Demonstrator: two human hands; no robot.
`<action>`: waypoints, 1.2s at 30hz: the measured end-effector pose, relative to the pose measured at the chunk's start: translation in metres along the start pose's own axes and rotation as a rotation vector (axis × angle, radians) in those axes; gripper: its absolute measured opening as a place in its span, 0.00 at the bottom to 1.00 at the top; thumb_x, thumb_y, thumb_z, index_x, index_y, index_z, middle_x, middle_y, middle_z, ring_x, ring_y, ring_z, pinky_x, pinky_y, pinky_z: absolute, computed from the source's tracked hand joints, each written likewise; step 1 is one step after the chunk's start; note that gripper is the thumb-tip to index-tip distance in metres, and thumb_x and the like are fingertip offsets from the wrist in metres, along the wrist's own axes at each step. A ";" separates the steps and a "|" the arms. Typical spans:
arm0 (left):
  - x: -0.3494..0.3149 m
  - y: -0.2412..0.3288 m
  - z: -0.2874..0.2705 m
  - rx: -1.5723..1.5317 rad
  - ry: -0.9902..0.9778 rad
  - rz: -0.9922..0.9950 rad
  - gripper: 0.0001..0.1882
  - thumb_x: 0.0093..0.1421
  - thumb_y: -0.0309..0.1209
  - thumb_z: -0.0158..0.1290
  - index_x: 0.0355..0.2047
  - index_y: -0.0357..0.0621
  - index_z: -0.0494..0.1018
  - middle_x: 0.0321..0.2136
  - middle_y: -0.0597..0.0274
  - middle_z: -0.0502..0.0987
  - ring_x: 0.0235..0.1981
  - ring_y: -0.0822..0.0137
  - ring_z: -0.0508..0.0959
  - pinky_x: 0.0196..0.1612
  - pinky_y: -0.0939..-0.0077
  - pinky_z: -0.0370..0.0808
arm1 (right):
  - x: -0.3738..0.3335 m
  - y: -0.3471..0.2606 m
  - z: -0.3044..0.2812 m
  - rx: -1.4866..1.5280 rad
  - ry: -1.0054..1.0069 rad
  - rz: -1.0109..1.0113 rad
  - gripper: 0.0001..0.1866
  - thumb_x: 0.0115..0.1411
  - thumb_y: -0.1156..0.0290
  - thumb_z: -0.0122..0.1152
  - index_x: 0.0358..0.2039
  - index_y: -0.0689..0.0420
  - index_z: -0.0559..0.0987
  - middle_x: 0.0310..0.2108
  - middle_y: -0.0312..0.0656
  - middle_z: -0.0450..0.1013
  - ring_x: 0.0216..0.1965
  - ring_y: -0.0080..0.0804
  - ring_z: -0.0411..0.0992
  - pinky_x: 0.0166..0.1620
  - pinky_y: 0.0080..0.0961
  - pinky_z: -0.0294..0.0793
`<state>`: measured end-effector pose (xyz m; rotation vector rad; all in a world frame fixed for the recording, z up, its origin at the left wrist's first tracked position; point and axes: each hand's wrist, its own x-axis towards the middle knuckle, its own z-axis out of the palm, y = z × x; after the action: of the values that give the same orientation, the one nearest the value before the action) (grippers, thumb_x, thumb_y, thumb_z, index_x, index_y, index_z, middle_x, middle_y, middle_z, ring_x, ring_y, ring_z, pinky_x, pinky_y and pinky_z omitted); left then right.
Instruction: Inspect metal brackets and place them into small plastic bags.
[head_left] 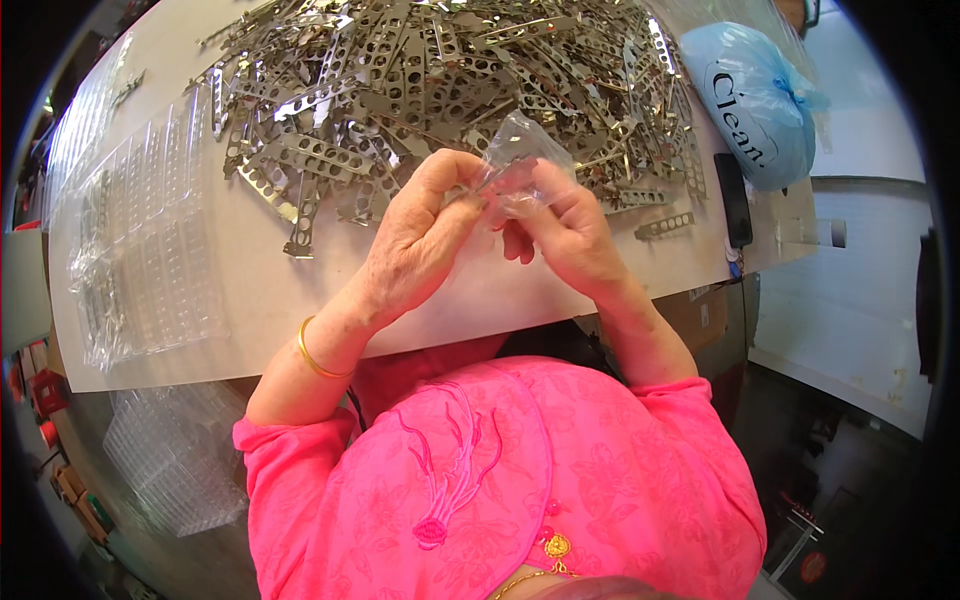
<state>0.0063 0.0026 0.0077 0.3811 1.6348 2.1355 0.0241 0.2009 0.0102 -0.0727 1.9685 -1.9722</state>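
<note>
A small clear plastic bag is held up between my two hands, over the near part of the table. My left hand is closed, its thumb and forefinger pinching the bag's left edge. On the other side, my right hand grips the bag between thumb and fingers. Something thin and dark shows at the bag near the fingertips, too small to name. Just beyond both hands lies a big heap of flat metal strips punched with round holes.
Clear plastic trays lie on the white table at the left, with more trays below its edge. A tied blue plastic bag sits at the right, beside a black phone. One loose strip lies near the heap's right side.
</note>
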 end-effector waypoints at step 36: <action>0.000 -0.011 -0.003 0.214 -0.016 0.010 0.05 0.69 0.27 0.46 0.43 0.44 0.69 0.26 0.74 0.68 0.21 0.86 0.62 0.23 0.89 0.60 | -0.009 -0.005 -0.001 0.031 0.073 -0.234 0.13 0.67 0.75 0.57 0.52 0.59 0.71 0.42 0.36 0.75 0.40 0.16 0.73 0.40 0.16 0.74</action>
<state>0.0065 0.0026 -0.0041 0.4707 1.8624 1.9641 0.0310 0.2043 0.0165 -0.2362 2.0550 -2.1782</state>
